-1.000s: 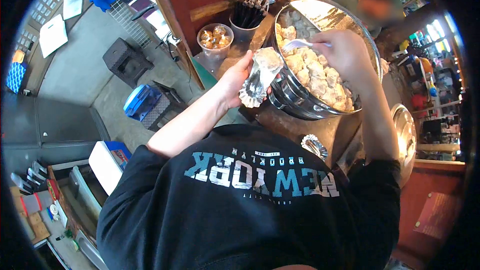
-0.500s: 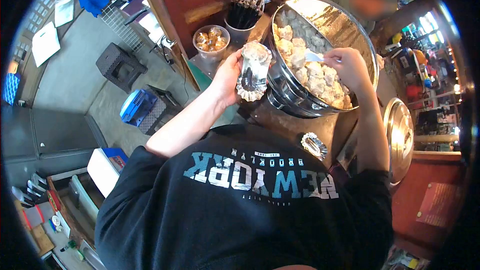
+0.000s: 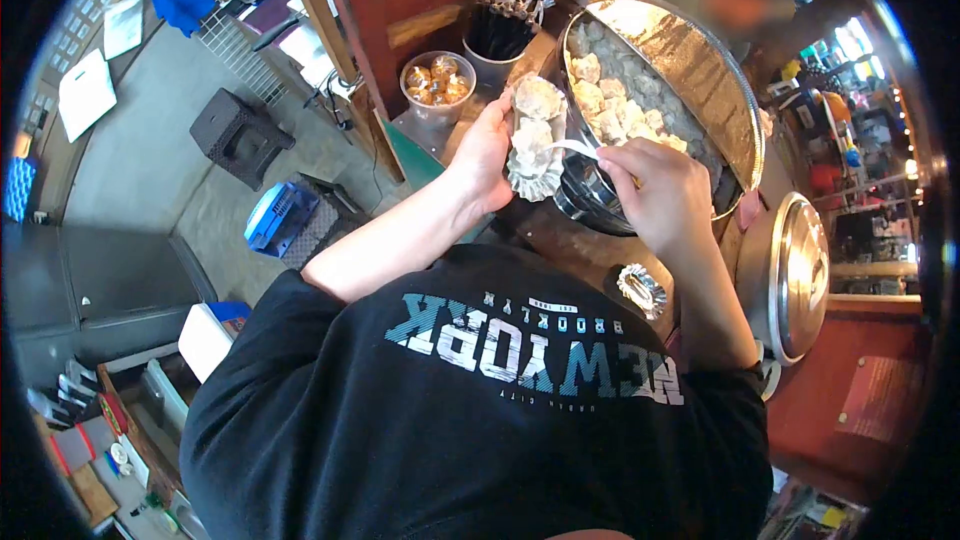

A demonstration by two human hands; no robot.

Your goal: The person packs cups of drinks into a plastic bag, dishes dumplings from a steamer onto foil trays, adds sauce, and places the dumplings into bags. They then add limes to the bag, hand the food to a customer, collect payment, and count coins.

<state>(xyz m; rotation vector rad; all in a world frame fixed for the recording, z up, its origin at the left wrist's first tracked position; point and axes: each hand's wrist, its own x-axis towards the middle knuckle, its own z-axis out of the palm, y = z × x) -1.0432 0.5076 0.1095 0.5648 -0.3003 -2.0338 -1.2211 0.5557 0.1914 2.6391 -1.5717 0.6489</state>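
My left hand [image 3: 482, 162] is wrapped round a small silver foil tray [image 3: 534, 183] with pale dumplings [image 3: 537, 112] in it. Between its fingers my right hand [image 3: 655, 180] pinches a white plastic fork [image 3: 575, 148], whose tip is over the foil tray, touching or close to a dumpling. Beyond the hands stands a large round metal pot [image 3: 752, 105]. Pale dumplings [image 3: 618, 112] are heaped in its near part, and a grey surface shows beside them. A second foil tray [image 3: 641, 290] lies on the counter close to my body.
A tub of orange-brown items [image 3: 438, 85] and a cup of dark wrapped sticks [image 3: 497, 40] stand behind my left hand. A lidded metal pot [image 3: 797, 280] is at the right. Past the large pot is another person [image 3: 705, 15]. Stools [image 3: 240, 135] stand on the floor at left.
My right hand has moved with the fork from the pot to the foil tray, which now holds another dumpling. My left hand still holds the tray, slightly farther right.
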